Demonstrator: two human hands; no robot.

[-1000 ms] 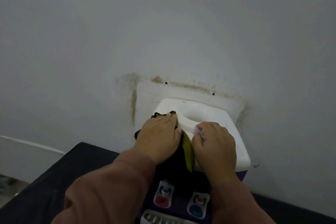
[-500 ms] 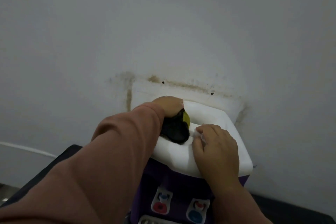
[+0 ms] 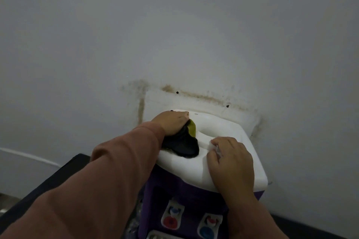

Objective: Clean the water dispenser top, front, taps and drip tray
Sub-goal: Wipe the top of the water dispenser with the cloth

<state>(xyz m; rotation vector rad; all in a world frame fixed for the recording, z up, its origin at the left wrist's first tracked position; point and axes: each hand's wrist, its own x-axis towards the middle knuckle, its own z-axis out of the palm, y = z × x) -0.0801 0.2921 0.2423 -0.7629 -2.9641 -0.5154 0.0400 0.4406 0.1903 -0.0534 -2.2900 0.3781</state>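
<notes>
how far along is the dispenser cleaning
Nothing looks finished yet. In hand: the left hand presses a black and yellow-green cloth onto the white plastic dispenser top, while the right hand rests on its front edge. Left: the purple front panel, red tap, blue tap and drip tray.

Dim, flat, greyish light with mild noise. The wall point(image 3: 174, 35) is brightest near centre and darkens toward 10 and 2 o'clock, a vignette. Soft shadows, no glare. The sleeve point(image 3: 87, 190) at 7 o'clock is slightly blurred.

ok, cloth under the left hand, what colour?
Black with a yellow-green patch, seen in the head view.
</notes>
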